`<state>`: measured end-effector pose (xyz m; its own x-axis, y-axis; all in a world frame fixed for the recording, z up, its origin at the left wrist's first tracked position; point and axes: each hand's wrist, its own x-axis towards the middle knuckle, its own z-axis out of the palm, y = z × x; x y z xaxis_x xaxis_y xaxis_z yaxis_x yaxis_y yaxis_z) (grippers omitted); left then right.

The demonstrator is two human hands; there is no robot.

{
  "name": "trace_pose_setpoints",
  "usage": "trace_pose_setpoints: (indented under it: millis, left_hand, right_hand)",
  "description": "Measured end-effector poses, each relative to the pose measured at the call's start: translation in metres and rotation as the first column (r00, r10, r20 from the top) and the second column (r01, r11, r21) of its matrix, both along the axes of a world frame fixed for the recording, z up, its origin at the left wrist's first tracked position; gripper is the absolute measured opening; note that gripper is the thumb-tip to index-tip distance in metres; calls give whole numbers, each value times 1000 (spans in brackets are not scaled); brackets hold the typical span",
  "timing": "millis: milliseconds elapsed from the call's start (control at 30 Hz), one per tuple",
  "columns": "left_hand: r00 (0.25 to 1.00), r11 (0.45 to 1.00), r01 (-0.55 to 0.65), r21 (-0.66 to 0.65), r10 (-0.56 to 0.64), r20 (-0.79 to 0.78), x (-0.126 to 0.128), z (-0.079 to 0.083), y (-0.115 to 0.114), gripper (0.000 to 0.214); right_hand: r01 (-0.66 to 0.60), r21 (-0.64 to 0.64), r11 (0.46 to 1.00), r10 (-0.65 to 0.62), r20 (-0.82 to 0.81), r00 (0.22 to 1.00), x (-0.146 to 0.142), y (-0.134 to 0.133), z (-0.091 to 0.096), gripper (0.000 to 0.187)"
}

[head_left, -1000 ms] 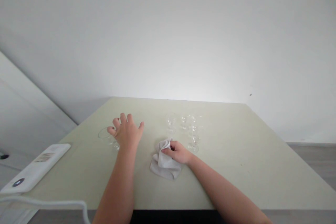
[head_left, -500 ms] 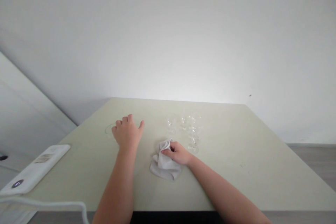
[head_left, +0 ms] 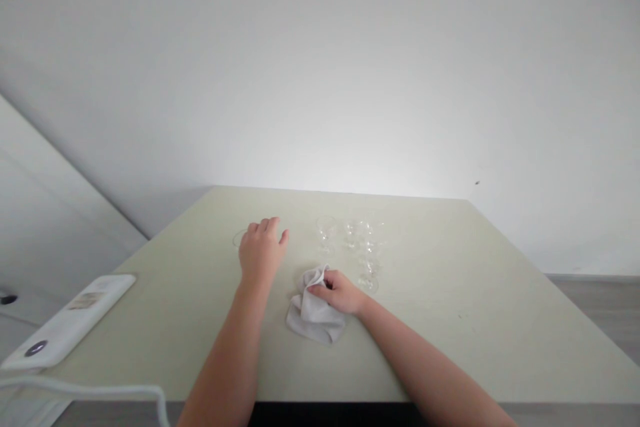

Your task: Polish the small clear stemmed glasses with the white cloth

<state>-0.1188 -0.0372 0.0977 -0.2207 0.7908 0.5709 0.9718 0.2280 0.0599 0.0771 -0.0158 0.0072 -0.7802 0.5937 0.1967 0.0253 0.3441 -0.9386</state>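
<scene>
My left hand (head_left: 261, 247) is over the left-middle of the table, fingers curled and thumb held out to the side. It is closed on a clear stemmed glass (head_left: 238, 239), whose curved rim pokes out left of the fingers; the rest is hidden behind the hand. Gripped between thumb and fingers of my right hand (head_left: 340, 290) is a crumpled white cloth (head_left: 316, 313), its lower part lying on the tabletop. Just beyond that hand stands a single clear stemmed glass (head_left: 326, 230). Several more clear glasses (head_left: 369, 267) form a close group to its right, their outlines faint.
The pale table (head_left: 450, 320) reaches back to a white wall (head_left: 320, 80). A long white device (head_left: 75, 320) with a label and a round dark button lies along the left edge. A white cable (head_left: 100, 389) loops at the front left.
My left hand has moved to the right and slightly away from me, and the glass rim beside it has travelled along. My right hand and the cloth have stayed put.
</scene>
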Motion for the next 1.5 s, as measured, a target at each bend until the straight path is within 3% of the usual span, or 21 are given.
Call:
trace_pose_setpoints:
  millis: [167,233,500,833,1133,1233,1500]
  left_hand:
    - [964,970,244,10,-242,-111,15,-6,4,24]
    - [948,957,290,12,-286,-141,22,-7,4,24]
    - [939,938,332,105,-318,-130,42,-9,1,41]
    - [902,893,428,138,-412,-126,61,-16,10,28]
    - [831,825,553,112,-557,1,67,-28,11,45]
    - [773,776,620,114,-629,80,65,-35,14,47]
    - [672,681,726,97,-732,112,63,-37,14,47]
  right_hand:
    - [-8,5,1000,8,-26,1000,0,0,1,28]
    - [-6,-2,1000,6,-33,999,0,0,1,28]
    - [11,15,1000,-11,-39,999,-2,-1,2,26]
    - [12,53,999,-9,-57,998,-5,1,-2,21]
    - [3,30,1000,-1,-89,996,-8,0,-4,12]
    - [9,32,999,-6,-72,997,-7,0,-6,10]
    - [9,25,1000,-6,-103,995,-6,-3,-2,22]
